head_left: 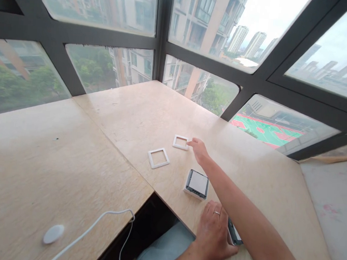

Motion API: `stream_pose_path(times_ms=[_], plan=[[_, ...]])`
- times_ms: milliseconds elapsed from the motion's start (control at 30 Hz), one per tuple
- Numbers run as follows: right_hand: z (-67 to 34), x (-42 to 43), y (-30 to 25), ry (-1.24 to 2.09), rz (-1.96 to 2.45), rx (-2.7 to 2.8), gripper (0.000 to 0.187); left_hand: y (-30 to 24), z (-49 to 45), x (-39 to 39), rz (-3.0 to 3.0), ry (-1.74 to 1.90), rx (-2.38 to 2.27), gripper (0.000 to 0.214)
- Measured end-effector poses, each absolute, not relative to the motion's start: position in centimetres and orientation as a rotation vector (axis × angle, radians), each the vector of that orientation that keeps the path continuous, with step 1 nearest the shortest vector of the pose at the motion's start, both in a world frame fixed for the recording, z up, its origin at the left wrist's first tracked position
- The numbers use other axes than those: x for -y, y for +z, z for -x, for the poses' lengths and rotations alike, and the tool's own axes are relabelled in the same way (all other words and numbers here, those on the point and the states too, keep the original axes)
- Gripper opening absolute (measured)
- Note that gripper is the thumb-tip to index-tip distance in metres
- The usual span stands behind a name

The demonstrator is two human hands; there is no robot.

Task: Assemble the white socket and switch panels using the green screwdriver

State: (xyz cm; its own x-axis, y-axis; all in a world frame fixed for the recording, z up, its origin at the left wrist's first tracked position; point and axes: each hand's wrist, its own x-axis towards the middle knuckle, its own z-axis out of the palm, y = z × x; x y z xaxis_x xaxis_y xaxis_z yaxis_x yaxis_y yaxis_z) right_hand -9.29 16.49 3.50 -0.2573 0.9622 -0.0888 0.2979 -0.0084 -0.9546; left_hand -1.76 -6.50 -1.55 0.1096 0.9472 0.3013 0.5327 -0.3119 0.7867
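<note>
My right hand [198, 149] reaches out over the table, thumb and forefinger pinched on the right edge of a white switch cover frame [177, 136]. A second white cover frame [150, 159] lies flat nearer and to the left. Between my hands rests a wall switch [198, 183], a square white plate in a dark grey surround on a white base. Close to the table's front edge, my left hand [212, 227], with a ring on one finger, is closed around another wall switch [235, 232]. My left fingers and right forearm hide much of that one.
The pale wooden tabletop [117, 113] runs to the windows, with a dark notch [150, 212] cut in its front edge. On the left lie a round white disc [53, 234] and a white cable [94, 222] that hangs into the notch. A light floral-patterned surface [333, 198] borders the right side.
</note>
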Motion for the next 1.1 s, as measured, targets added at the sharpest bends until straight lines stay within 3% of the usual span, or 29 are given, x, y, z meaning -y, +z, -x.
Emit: stream_pose_path(times_ms=[67,167,300,467,733,1100], plan=[[7.6,-16.0,4.5,1.305,1.353,1.598,0.037,-1.7,1.7,6.5,-1.885,1.104,-1.436,0.09],[4.2,-14.5,6.3,1.417,1.339,1.633,0.032,-1.8,1.7,6.6,-1.928,1.073,-1.425,0.099],[-1.0,-11.8,8.0,1.528,1.293,1.687,0.035,-1.8,2.0,6.7,-1.977,1.011,-1.417,0.099],[-7.5,-8.0,8.3,1.364,1.312,1.767,0.045,-1.3,2.3,6.5,-2.032,0.92,-1.439,0.094],[-14.9,-1.4,5.6,0.795,1.235,2.274,0.034,-1.4,2.4,6.4,-2.109,0.906,-1.501,0.091],[-20.8,3.2,2.0,0.343,1.452,2.245,0.052,-1.6,2.4,6.3,-2.109,0.901,-1.537,0.082]])
